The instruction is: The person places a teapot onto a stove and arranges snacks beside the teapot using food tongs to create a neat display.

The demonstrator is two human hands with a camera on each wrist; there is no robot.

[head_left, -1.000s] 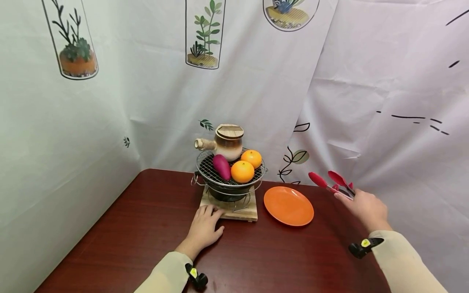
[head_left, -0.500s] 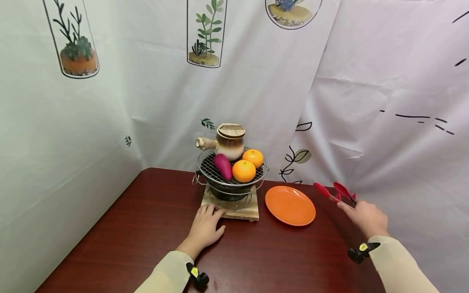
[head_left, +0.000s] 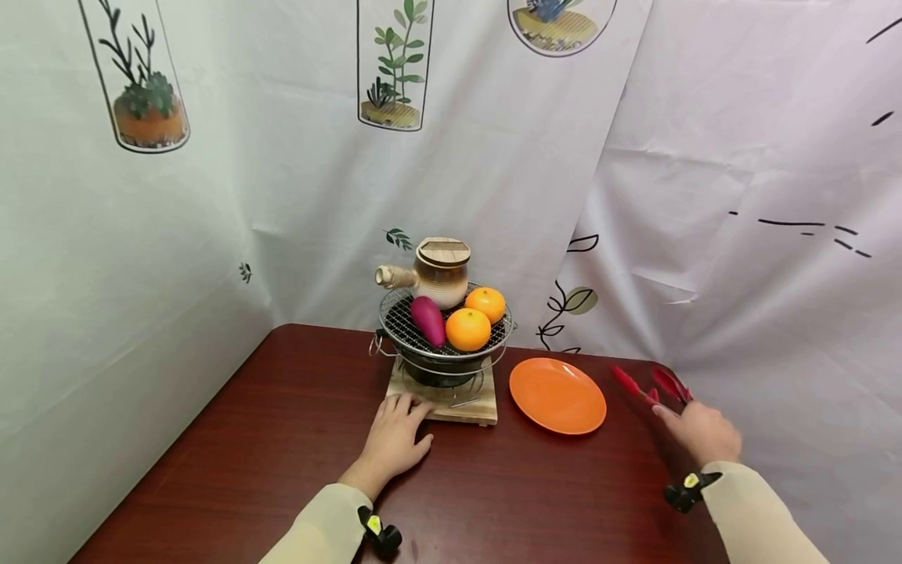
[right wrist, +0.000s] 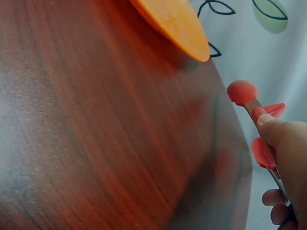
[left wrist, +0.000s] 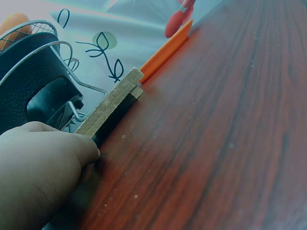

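Observation:
My left hand (head_left: pixel 395 435) rests at the front left corner of a wooden board (head_left: pixel 437 411), thumb spread apart from the fingers. On that board stands a round black grill (head_left: pixel 440 374) with a wire rack. The rack bears a purple eggplant-shaped piece (head_left: pixel 427 321), two oranges (head_left: pixel 468 330) and a clay pot (head_left: pixel 440 286) with a wooden lid. My right hand (head_left: pixel 705 432) holds red-tipped tongs (right wrist: pixel 243 92) at the table's right edge, their arms spread and nothing between the tips. Between the grill and the tongs lies an orange plate (head_left: pixel 557 395).
The dark red wooden table (head_left: pixel 521 501) spreads in front of the plate and board. White printed cloth (head_left: pixel 317 196) hangs close behind the table and along both sides. The pot's handle (head_left: pixel 395 276) sticks out to the left over the rack.
My right hand has lowered the tongs, and their tips now sit lower, to the right of the plate. The left hand stays on the board; the food and pot have not moved.

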